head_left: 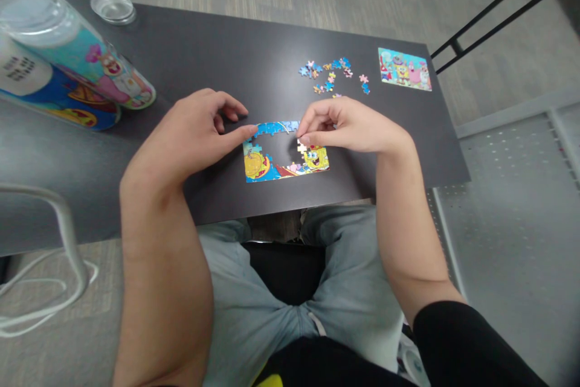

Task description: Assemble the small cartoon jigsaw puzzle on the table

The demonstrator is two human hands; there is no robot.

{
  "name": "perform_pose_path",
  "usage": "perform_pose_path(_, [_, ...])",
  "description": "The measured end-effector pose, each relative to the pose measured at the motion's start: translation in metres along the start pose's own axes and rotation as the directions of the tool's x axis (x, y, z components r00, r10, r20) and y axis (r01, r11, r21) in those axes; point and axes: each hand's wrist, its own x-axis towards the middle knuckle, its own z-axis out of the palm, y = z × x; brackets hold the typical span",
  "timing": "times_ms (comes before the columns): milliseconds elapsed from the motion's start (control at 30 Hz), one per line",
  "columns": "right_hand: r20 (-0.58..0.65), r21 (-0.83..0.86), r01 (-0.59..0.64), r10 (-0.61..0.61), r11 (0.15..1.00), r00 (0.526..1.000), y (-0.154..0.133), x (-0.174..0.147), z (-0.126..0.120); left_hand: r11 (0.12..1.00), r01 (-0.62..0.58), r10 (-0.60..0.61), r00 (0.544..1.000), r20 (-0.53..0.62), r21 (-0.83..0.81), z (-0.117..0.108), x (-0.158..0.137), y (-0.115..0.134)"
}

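Observation:
A partly assembled jigsaw puzzle (283, 173) lies flat on the dark table, its border joined around a bare middle. Yellow cartoon figures and a burger show on it. My left hand (194, 127) rests at its upper left corner, thumb on the edge and fingers loosely bent apart from the thumb. At the puzzle's right inner edge, my right hand (344, 124) pinches thumb and forefinger at a pale puzzle piece (302, 147), partly hidden by the fingertips. Several loose puzzle pieces (329, 86) are scattered beyond my right hand.
A picture card (405, 69) lies at the table's far right. Two printed clear-topped canisters (86, 67) are on the left, near a clear round lid (113, 8). A white cable (72, 248) hangs at lower left. The dark table (217, 49) ends close before my legs.

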Motion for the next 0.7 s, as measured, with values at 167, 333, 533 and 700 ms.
perform_pose_path(167, [0.021,-0.013,0.019,-0.019,1.000,1.000,0.004,0.001,0.000,1.000,0.007,-0.007,1.000,0.013,0.003,-0.002,-0.003,0.004])
perform_pose_path(333, [0.018,0.007,0.024,-0.024,1.000,1.000,0.013,0.002,-0.004,1.000,0.012,-0.012,1.000,0.003,0.010,0.000,-0.001,0.003])
perform_pose_path(533, [-0.021,0.000,-0.066,0.066,0.998,0.998,0.014,-0.001,-0.008,1.000,0.024,-0.024,1.000,-0.004,0.010,0.004,0.002,-0.002])
perform_pose_path(700, [-0.027,-0.030,-0.102,0.101,0.994,0.995,0.009,-0.002,-0.005,1.000,0.015,-0.015,1.000,-0.005,0.019,0.003,0.002,-0.004])
